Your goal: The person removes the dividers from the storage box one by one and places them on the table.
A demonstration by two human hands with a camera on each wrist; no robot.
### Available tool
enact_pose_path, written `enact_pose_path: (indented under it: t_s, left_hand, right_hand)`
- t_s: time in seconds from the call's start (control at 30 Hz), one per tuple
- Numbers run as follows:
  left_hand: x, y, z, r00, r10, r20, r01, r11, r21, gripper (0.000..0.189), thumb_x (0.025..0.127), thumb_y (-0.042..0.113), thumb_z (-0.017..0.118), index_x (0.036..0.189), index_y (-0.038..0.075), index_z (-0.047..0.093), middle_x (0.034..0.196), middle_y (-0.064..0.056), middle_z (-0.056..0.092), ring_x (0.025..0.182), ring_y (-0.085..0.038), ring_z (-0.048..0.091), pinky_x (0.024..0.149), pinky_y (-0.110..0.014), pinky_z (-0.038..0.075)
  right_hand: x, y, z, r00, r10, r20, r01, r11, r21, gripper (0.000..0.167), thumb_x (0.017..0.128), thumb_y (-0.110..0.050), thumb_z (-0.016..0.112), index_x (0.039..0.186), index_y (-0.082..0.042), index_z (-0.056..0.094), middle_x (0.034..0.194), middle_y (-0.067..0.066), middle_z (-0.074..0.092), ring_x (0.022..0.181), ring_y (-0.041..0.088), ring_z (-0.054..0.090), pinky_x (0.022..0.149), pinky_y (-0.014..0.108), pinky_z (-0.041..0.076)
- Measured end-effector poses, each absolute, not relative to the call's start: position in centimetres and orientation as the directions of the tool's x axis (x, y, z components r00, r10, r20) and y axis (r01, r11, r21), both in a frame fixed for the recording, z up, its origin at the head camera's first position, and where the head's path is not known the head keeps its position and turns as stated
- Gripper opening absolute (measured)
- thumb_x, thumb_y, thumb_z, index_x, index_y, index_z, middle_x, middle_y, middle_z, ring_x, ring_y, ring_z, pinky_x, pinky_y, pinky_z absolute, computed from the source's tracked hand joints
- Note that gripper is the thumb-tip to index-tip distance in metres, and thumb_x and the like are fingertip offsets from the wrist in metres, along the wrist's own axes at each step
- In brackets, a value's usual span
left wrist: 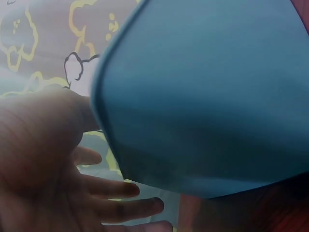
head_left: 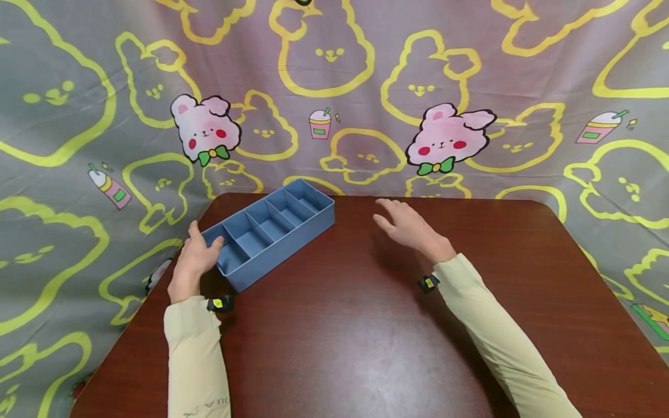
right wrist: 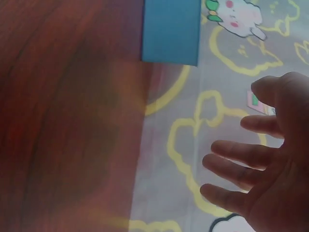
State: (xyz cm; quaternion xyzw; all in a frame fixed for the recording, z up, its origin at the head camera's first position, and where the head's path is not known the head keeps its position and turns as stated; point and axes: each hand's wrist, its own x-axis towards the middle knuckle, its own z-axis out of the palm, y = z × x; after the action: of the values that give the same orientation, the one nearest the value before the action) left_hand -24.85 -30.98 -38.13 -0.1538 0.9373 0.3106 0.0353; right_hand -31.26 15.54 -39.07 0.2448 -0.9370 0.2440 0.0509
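Note:
A blue plastic box (head_left: 282, 247) with several compartments in a row stands at an angle on the left back of the table. My left hand (head_left: 194, 261) is at its near left end, with the thumb by the rim. In the left wrist view the box's end wall (left wrist: 203, 106) fills much of the picture and hides the thumb tip. The other left fingers (left wrist: 120, 210) are spread and fairly straight beside it. My right hand (head_left: 410, 229) hovers over the back of the table, right of the box and apart from it. Its fingers (right wrist: 236, 169) are extended and hold nothing.
The dark reddish-brown wooden table (head_left: 334, 342) has rounded back corners. A grey-pink curtain (head_left: 355, 104) with yellow bear outlines hangs close behind it and along the left side. A small black device sits at each wrist. The visible box compartments (head_left: 252, 238) hold nothing.

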Motion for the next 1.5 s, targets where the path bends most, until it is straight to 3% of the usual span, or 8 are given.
enact_pose_path:
  t_s: [0.5, 0.73, 0.87, 0.97, 1.2, 1.5]
  left_hand:
    - [-25.0, -32.0, -39.1, -0.925, -0.326, -0.196, -0.379, 0.730, 0.569, 0.087, 0.101, 0.042, 0.035, 0.152, -0.003, -0.018, 0.152, -0.044, 0.014, 0.140, -0.057, 0.021, 0.115, -0.061, 0.021]
    - [-24.9, -32.3, -39.2, -0.939, -0.313, -0.142, -0.335, 0.742, 0.580, 0.079, 0.101, 0.036, 0.035, 0.153, -0.008, -0.006, 0.150, -0.043, 0.019, 0.138, -0.057, 0.025, 0.114, -0.060, 0.025]
    - [-24.6, -32.4, -39.4, -0.948, -0.305, -0.096, -0.302, 0.757, 0.579, 0.069, 0.099, 0.030, 0.035, 0.150, -0.011, 0.014, 0.139, -0.043, 0.039, 0.126, -0.055, 0.041, 0.106, -0.058, 0.035]
    - [-24.6, -32.4, -39.5, -0.954, -0.290, -0.072, -0.277, 0.767, 0.578, 0.064, 0.098, 0.026, 0.036, 0.147, -0.013, 0.021, 0.132, -0.042, 0.044, 0.117, -0.053, 0.047, 0.100, -0.058, 0.039]
    - [-24.9, -32.5, -39.6, -0.955, -0.288, -0.066, -0.272, 0.769, 0.579, 0.067, 0.095, 0.021, 0.037, 0.150, -0.013, 0.018, 0.141, -0.043, 0.037, 0.128, -0.055, 0.040, 0.108, -0.059, 0.034]
    - [-25.1, -32.8, -39.8, -0.945, -0.318, -0.081, -0.302, 0.749, 0.590, 0.068, 0.095, 0.023, 0.039, 0.152, -0.009, 0.018, 0.142, -0.040, 0.040, 0.134, -0.054, 0.034, 0.112, -0.059, 0.029]
  right_hand:
    - [-32.3, 13.2, -39.9, -0.851, -0.456, 0.261, -0.525, 0.737, -0.425, 0.048, 0.100, -0.032, 0.052, 0.140, -0.006, 0.049, 0.139, 0.014, 0.056, 0.127, 0.031, 0.052, 0.109, 0.049, 0.040]
    - [-32.3, 12.0, -39.5, -0.851, -0.455, 0.261, -0.524, 0.728, -0.442, 0.046, 0.100, -0.029, 0.052, 0.139, -0.006, 0.050, 0.139, 0.016, 0.055, 0.127, 0.032, 0.053, 0.108, 0.050, 0.040]
    - [-32.3, 11.5, -39.5, -0.853, -0.448, 0.268, -0.522, 0.722, -0.455, 0.046, 0.099, -0.027, 0.053, 0.139, -0.005, 0.050, 0.139, 0.016, 0.055, 0.127, 0.032, 0.053, 0.109, 0.049, 0.040]
    - [-32.3, 11.1, -39.5, -0.848, -0.445, 0.289, -0.531, 0.717, -0.452, 0.044, 0.099, -0.027, 0.053, 0.138, -0.006, 0.051, 0.138, 0.015, 0.056, 0.126, 0.030, 0.053, 0.109, 0.048, 0.040]
    - [-32.1, 10.3, -39.7, -0.839, -0.450, 0.305, -0.544, 0.701, -0.462, 0.045, 0.099, -0.029, 0.053, 0.138, -0.005, 0.051, 0.138, 0.014, 0.055, 0.126, 0.029, 0.051, 0.110, 0.047, 0.040]
    - [-32.3, 8.7, -40.3, -0.839, -0.456, 0.297, -0.544, 0.689, -0.479, 0.043, 0.098, -0.026, 0.055, 0.136, -0.007, 0.052, 0.136, 0.012, 0.056, 0.123, 0.027, 0.053, 0.107, 0.045, 0.042]
